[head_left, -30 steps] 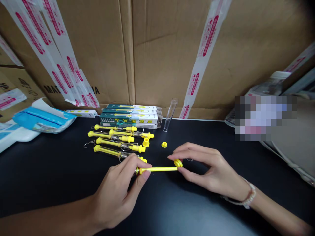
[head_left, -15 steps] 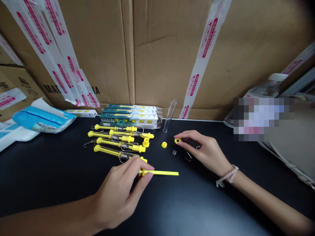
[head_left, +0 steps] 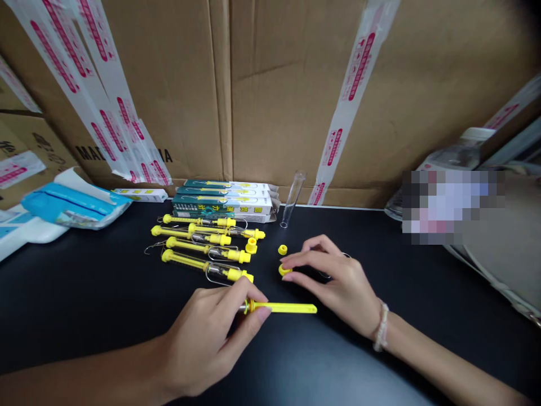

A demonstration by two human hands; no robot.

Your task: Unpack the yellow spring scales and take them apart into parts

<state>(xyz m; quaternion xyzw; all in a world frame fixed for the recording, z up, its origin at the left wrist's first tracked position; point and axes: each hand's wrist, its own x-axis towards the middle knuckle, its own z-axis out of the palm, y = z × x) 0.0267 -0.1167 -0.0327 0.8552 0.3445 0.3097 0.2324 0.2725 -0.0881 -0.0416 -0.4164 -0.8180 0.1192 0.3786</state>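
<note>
My left hand (head_left: 215,332) pinches the inner rod of a spring scale (head_left: 291,308); its yellow flat bar points right, and a bit of metal shows by the fingers. My right hand (head_left: 333,276) has thumb and fingers closed on a small yellow cap (head_left: 284,271), just above the table. Beyond it lies another yellow ring-shaped cap (head_left: 283,249). A yellow end piece (head_left: 251,246) stands to the left of that. A metal hook lies partly hidden behind my right hand. Several assembled spring scales (head_left: 207,268) with yellow ends and wire hooks lie to the left.
A clear tube (head_left: 292,200) stands tilted near the cardboard wall (head_left: 274,101). Stacked spring scale boxes (head_left: 224,200) are at the back. A blue packet (head_left: 80,197) lies at left; a plastic bottle (head_left: 456,149) and a beige bag (head_left: 502,225) are at right.
My right hand has moved left and nearer to me with the yellow cap. My left hand has shifted slightly right, turning the rod a little. The small coil is now hidden.
</note>
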